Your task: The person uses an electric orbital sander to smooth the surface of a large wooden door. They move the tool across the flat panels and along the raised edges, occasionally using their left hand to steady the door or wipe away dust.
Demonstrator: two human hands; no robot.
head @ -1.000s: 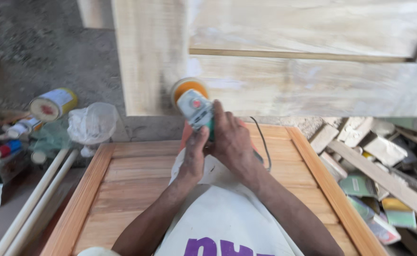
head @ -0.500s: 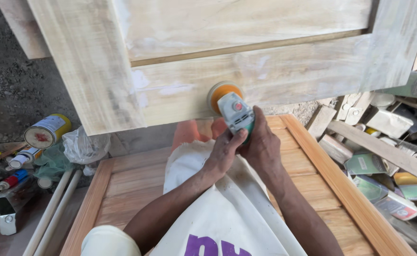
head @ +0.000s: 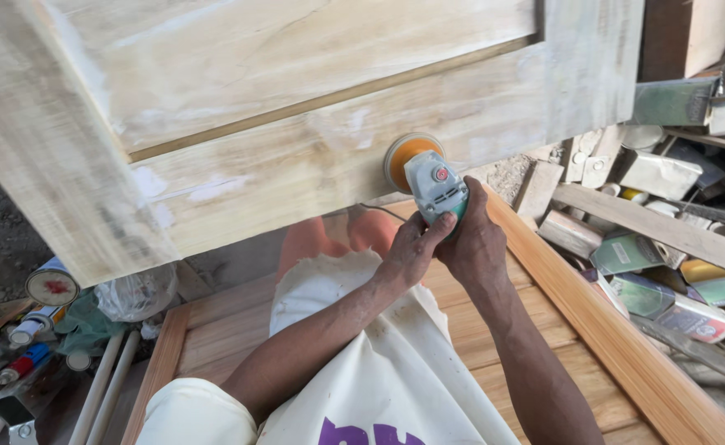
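Observation:
Both hands hold a small power sander (head: pixel 434 185) with a grey and green body and an orange disc. My left hand (head: pixel 412 247) grips its rear from the left, my right hand (head: pixel 476 243) from the right. The orange disc presses against the lower rail of a pale, whitish wooden door panel (head: pixel 296 156) that stands tilted in front of me. A thin black cord runs off behind the sander. My white shirt and orange shorts fill the lower middle of the view.
A varnished wooden door (head: pixel 593 338) lies flat under me. Left on the floor are cans (head: pixel 51 287), a plastic bag (head: pixel 136 292), small bottles and white poles (head: pixel 98 395). Right is a heap of wood offcuts and sandpaper packs (head: pixel 667 280).
The sander and both hands have slid right along the lower rail of the pale door. The view has swung, so the door now looks more tilted and closer.

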